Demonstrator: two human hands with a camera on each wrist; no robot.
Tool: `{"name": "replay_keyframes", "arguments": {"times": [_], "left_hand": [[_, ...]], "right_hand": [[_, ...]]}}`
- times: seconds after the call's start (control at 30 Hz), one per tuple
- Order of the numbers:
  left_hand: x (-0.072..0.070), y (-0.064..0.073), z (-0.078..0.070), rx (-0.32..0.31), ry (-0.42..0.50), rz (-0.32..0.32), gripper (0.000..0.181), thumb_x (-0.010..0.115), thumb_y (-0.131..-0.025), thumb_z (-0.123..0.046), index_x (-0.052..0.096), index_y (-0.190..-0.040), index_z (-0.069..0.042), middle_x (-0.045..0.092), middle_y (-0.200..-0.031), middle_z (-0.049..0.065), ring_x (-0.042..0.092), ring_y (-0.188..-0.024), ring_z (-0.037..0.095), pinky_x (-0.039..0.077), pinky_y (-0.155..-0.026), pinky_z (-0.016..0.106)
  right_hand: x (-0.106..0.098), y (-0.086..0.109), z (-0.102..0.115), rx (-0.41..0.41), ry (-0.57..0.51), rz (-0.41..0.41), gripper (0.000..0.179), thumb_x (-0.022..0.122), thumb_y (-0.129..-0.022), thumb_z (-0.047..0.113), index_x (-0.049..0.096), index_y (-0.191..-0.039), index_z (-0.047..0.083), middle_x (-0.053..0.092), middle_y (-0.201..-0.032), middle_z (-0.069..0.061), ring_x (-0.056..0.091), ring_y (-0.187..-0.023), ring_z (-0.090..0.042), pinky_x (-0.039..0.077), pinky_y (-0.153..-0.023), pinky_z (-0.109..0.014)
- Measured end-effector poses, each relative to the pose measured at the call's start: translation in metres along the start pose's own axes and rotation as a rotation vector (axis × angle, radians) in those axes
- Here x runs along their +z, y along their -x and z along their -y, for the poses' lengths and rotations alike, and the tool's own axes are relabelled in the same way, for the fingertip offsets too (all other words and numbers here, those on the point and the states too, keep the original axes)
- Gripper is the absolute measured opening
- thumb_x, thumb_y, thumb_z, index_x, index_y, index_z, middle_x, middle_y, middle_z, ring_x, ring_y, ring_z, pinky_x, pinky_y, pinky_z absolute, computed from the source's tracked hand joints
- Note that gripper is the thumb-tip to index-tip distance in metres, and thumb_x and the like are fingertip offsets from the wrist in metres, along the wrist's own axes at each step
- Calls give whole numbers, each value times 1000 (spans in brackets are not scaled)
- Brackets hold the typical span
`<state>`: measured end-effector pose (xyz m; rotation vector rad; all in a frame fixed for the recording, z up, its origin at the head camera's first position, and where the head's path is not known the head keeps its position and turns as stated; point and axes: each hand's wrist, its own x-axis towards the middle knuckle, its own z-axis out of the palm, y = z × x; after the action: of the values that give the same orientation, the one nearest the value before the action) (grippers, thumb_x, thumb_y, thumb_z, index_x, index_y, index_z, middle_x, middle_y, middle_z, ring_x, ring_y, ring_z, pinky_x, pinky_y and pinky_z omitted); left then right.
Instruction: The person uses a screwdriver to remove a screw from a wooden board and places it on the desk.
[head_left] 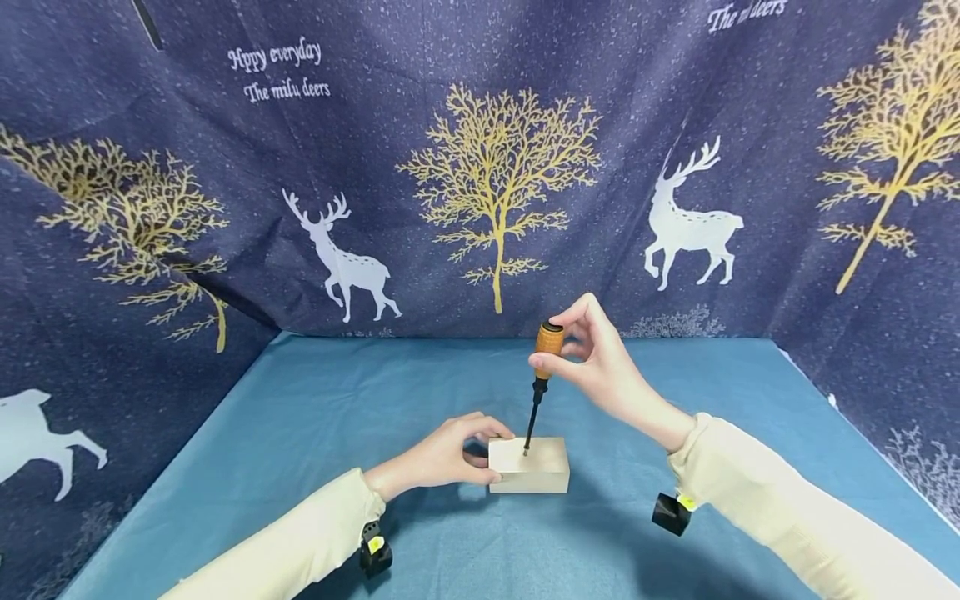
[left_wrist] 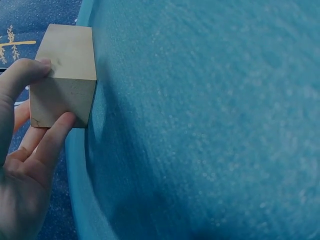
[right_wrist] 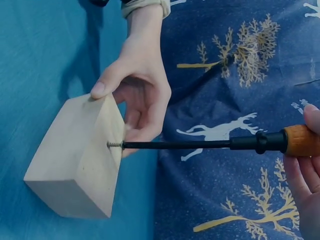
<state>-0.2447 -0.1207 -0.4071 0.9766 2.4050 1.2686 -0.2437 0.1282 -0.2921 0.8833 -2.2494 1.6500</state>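
presently, the left hand (head_left: 459, 452) pinches the left end of the wooden block (head_left: 532, 482); the block rests on the blue cloth (head_left: 420, 383); the right hand (head_left: 606, 367), fingers curled, grips the slightly tilted screwdriver (head_left: 540, 387) by its orange handle (head_left: 549, 342); its tip meets a screw (right_wrist: 114, 145) protruding from the block's top face.

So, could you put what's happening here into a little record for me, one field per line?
Left hand: grips one end of the wooden block
Right hand: holds the screwdriver by its orange handle
Screwdriver: nearly upright, leaning slightly, its lower end at the screw
Screw: partly sticking out of the block's top
Block: resting on the blue tablecloth
Backdrop: dark blue, with white deer and golden trees
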Motion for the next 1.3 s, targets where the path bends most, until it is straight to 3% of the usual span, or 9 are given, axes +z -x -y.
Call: {"name": "replay_keyframes", "arguments": {"times": [0.23,0.37,0.47,0.6,0.67,0.8,0.93,1.1,1.3], "left_hand": [[0,-1,1,-4,-3,1,47,80,-82,-11,64,-125,-23,59,-118,3,55,-106,14,59,-80,19],[-1,-1,1,1,-1,3,47,80,-82,-11,64,-125,-22,59,-119,4,54,-106,14,59,-80,20],[-1,-1,2,7,2,4,47,80,-82,-11,64,-125,-22,59,-119,5,54,-106,14,59,-80,20],[-1,-2,3,10,-1,4,47,80,-82,-13,64,-125,-22,59,-119,5,55,-106,14,59,-80,20],[-1,-2,4,8,-6,2,47,80,-82,-14,64,-124,-23,59,-120,4,55,-106,14,59,-80,20],[-1,-2,4,-3,0,0,47,81,-82,-14,64,-124,-23,59,-120,4,55,-106,14,59,-81,20],[0,-1,5,-5,9,0,47,80,-82,-14,64,-125,-24,59,-120,4,55,-107,15,59,-81,20],[0,-1,6,-3,10,0,46,80,-83,-14,64,-125,-25,59,-120,4,55,-107,16,58,-81,20],[0,-1,6,-6,11,3,46,80,-83,-15,64,-125,-25,59,-120,4,55,-107,15,58,-82,20]], "right_hand": [[-5,2,4,-12,-30,11,36,72,-86,-2,44,-110,0,55,-123,-11,64,-101,-2,58,-82,-24],[-10,2,2,-47,-117,94,31,65,-92,-1,45,-117,2,60,-126,-1,66,-110,-5,59,-85,-28],[-12,1,-1,-110,-206,188,30,57,-97,-1,44,-125,3,64,-123,0,67,-114,-15,59,-90,-33],[-13,-2,-5,-164,-264,290,33,48,-101,-1,38,-132,3,60,-130,-15,64,-119,-24,56,-95,-34],[-12,-3,-6,-165,-258,303,34,47,-102,-1,37,-134,3,57,-133,-20,62,-122,-23,56,-95,-33],[-9,-3,-6,-153,-131,234,40,56,-98,0,38,-133,4,53,-136,-15,58,-119,-14,55,-90,-29],[-3,-3,-4,-57,-29,130,46,69,-91,3,40,-126,7,51,-127,-4,55,-103,-10,52,-82,-27],[-1,-6,4,16,42,51,44,76,-85,4,44,-116,5,54,-122,-10,63,-96,-9,56,-78,-27],[-4,-9,13,31,103,38,38,78,-82,3,49,-106,3,56,-117,-14,68,-96,-14,60,-80,-30]]}}
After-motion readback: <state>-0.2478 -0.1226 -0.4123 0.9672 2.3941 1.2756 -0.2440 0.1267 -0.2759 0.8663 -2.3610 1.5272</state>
